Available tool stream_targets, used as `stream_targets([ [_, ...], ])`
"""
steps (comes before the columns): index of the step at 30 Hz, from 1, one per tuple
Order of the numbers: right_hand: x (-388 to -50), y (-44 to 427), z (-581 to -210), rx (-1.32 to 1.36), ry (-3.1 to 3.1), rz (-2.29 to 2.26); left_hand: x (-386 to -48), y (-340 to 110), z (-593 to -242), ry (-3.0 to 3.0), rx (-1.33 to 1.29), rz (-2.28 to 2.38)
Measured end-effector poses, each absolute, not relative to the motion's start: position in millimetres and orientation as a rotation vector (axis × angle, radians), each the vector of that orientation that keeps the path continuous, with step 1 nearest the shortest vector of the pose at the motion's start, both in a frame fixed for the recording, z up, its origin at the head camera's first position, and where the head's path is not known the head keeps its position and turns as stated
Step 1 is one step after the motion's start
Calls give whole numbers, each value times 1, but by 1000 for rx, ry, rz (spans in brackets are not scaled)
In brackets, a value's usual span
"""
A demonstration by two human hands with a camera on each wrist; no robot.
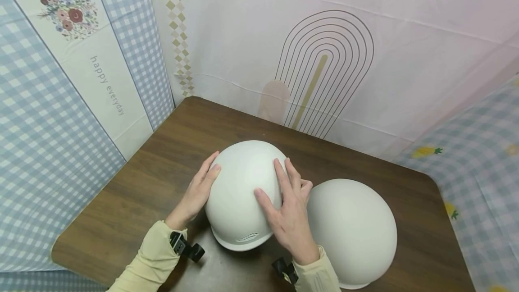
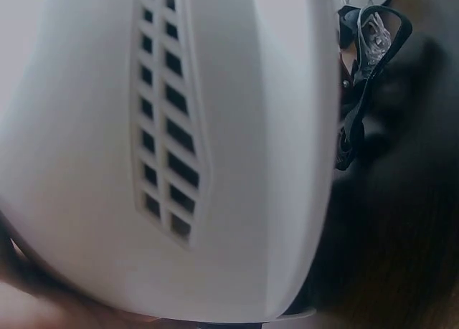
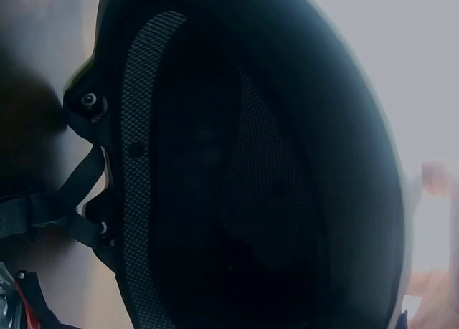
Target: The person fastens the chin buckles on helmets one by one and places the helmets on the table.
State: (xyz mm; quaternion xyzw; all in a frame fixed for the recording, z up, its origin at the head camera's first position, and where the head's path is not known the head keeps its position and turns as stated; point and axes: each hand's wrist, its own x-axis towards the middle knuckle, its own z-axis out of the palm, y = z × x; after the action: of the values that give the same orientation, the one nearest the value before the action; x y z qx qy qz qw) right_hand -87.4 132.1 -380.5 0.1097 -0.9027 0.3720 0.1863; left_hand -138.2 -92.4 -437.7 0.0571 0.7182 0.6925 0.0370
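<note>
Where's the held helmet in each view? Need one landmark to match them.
Head: held helmet at centre, between left hand and right hand.
Left wrist: fills left and middle, vent showing.
Right wrist: most of frame, apparently its dark inside.
Shared: rim; bottom in head, right of centre in left wrist, curved right edge in right wrist.

Left forearm (image 1: 143,262), right forearm (image 1: 320,278): both extended forward, pale yellow sleeves (image 1: 158,244) ending at wrists (image 1: 177,221). Left hand (image 1: 196,193): angled up and inward, fingers (image 1: 206,164) extended close together, thumb (image 1: 212,174) near them; in left wrist view, blurred part at lower left corner. Right hand (image 1: 289,215): leaning inward, back upward, thumb (image 1: 265,202) and forefinger (image 1: 281,175) extended and spread well apart, outermost fingers (image 1: 306,187) bent. Hands facing each other, well apart
</note>
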Motion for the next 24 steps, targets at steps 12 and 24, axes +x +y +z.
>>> stream_targets([
  [12,-83,126,-378,308,-2535,1035,-135,-97,-441,2173,193,2155],
  [24,-82,124,-375,310,-2534,1000,-134,-99,-441,2164,190,2146],
])
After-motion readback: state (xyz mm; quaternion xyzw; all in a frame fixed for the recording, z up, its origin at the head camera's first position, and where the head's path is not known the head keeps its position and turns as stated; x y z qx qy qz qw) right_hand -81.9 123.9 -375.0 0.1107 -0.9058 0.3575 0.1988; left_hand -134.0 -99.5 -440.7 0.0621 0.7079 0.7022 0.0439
